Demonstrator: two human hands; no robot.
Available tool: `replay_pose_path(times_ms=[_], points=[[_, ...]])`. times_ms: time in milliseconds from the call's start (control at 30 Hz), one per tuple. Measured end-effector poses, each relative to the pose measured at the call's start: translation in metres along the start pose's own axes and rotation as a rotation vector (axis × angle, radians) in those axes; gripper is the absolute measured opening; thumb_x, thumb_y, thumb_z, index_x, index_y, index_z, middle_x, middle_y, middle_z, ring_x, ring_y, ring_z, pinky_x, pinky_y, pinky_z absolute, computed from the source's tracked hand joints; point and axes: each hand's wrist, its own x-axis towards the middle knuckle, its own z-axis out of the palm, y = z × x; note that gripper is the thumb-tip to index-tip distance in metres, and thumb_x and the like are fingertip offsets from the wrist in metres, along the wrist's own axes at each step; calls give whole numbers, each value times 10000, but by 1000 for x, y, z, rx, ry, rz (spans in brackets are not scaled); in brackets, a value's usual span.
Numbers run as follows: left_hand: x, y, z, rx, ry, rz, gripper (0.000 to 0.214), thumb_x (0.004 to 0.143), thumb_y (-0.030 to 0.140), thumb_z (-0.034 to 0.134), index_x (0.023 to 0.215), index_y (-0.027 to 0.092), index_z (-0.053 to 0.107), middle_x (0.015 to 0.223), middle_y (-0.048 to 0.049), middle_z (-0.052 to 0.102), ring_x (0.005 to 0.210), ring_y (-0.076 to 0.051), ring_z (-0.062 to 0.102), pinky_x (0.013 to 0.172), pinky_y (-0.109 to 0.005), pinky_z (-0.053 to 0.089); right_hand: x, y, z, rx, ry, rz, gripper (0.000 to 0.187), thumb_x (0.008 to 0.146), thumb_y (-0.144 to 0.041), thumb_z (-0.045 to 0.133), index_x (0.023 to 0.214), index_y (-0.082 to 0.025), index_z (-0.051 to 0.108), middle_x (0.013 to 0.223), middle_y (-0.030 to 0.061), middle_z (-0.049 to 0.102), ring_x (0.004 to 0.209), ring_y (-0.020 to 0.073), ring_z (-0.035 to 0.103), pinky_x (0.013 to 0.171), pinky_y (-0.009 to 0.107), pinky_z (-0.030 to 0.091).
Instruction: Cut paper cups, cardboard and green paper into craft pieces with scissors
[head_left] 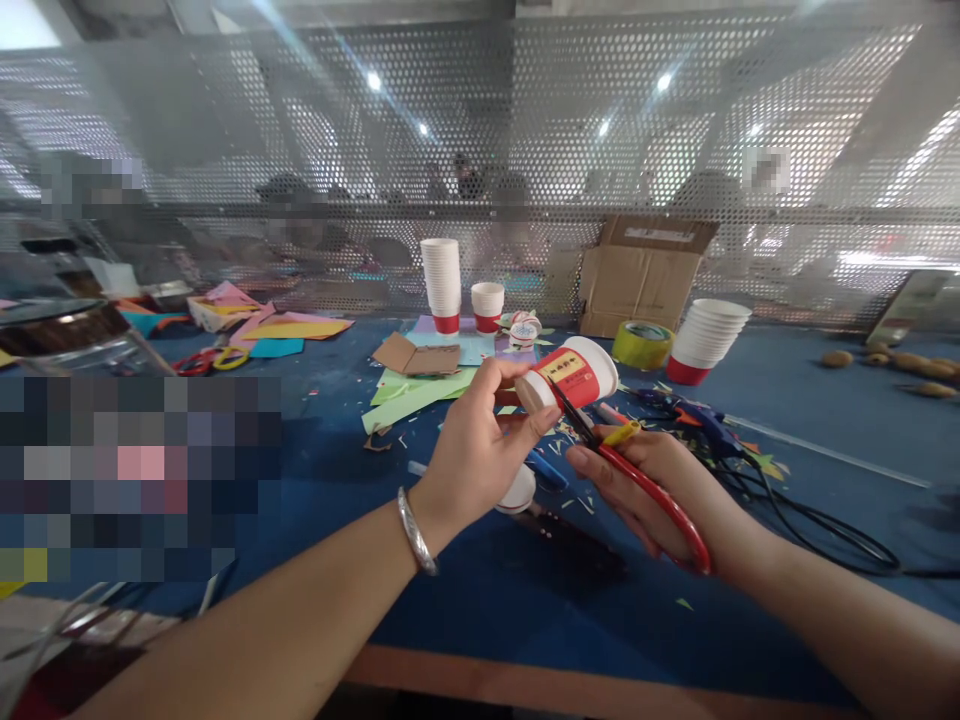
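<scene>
Our left hand [480, 440] clamps the paper cup [570, 378], right hand [652, 480] grips scissors [637, 480]; we'd hold the cup steady and keep fingers off the blades.

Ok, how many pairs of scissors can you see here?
2. Red-handled scissors in the right hand, blades at the paper cup; another pair lies far left on the table. Clutter may hide more.
</scene>
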Motion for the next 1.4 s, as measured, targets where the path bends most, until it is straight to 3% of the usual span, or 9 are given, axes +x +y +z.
replay_pose_path(times_ms=[133,233,333,467,533,633,867,1133,1400], points=[[-1,6,-3,87,59,147,307,864,286,728,1148,226,625,1238,-106,648,1189,-274,597,989,-390,504,0,2,-1,-89,60,-102,567,864,-583,655,485,-245,404,384,-22,475,332,128,454,386,294,376],[-1,8,-3,71,78,186,301,850,254,738,1137,225,651,1269,-99,629,1223,-273,572,1024,-387,492,0,1,-2,-89,85,-140,488,859,-563,672,548,-234,492,464,-15,532,355,129,473,387,290,392],[2,7,-1,-93,67,76,375,818,297,776,1146,213,616,1227,-100,660,1110,-246,640,937,-357,546,0,-1,-3,-87,123,-212,399,854,-534,688,619,-229,581,531,0,593,455,166,562,465,300,472],[10,4,-2,-364,53,-226,372,826,402,765,1092,194,610,1027,-77,716,916,-194,691,789,-318,585,1,-3,-2,-132,150,-272,332,834,-477,718,648,-224,613,578,4,613,625,217,633,620,325,520],[13,3,-4,-461,16,-335,318,821,400,771,998,174,637,928,-58,720,819,-157,686,758,-294,579,2,-3,-2,-151,131,-254,332,837,-467,715,650,-220,597,589,-7,592,588,190,597,575,300,485],[13,2,-6,-551,-9,-377,303,801,356,799,976,162,646,934,-53,726,836,-139,685,793,-278,567,3,0,-2,-147,111,-251,356,862,-483,690,661,-216,568,601,-18,559,537,151,537,534,277,437],[3,2,4,-479,-42,-297,354,781,352,818,1039,181,647,953,-47,711,900,-168,674,857,-326,542,1,0,-4,-111,57,-269,430,897,-552,628,645,-219,526,508,-25,463,546,161,521,512,273,416],[0,1,7,-460,4,-258,355,784,348,815,1028,186,614,985,-54,716,941,-182,677,864,-336,551,1,1,1,-108,123,-263,426,891,-591,616,710,-209,569,574,-17,463,595,166,522,525,270,430],[-1,3,5,-221,97,-1,332,828,291,784,1086,218,588,1055,-46,713,969,-178,680,840,-300,562,0,3,2,-120,181,-287,418,872,-582,647,710,-205,569,625,-14,521,568,146,494,531,272,425]])
